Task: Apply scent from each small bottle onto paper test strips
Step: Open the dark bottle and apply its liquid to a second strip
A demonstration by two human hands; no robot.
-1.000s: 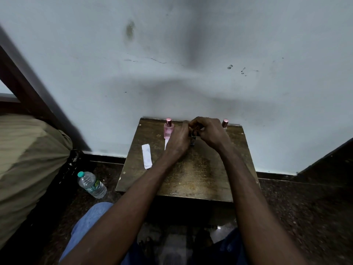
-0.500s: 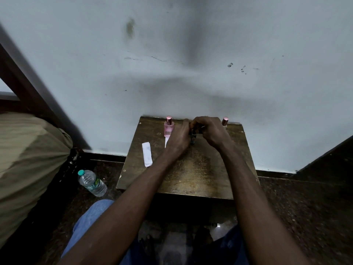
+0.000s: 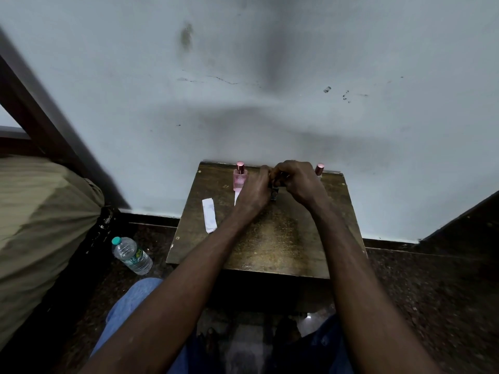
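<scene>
Both arms outstretched, left hand and right hand clasp a dark bottle.

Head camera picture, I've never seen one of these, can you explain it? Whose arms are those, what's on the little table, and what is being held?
No machine: the camera sits on a person's head, looking down at their own bare arms. The left hand and right hand meet over a small wooden table, fingers curled round a small dark bottle, mostly hidden. A pink bottle stands beside the left hand, a pink-capped bottle behind the right. One white paper strip lies flat at the left; a second strip peeks from under the left hand. A water bottle lies on the floor.
</scene>
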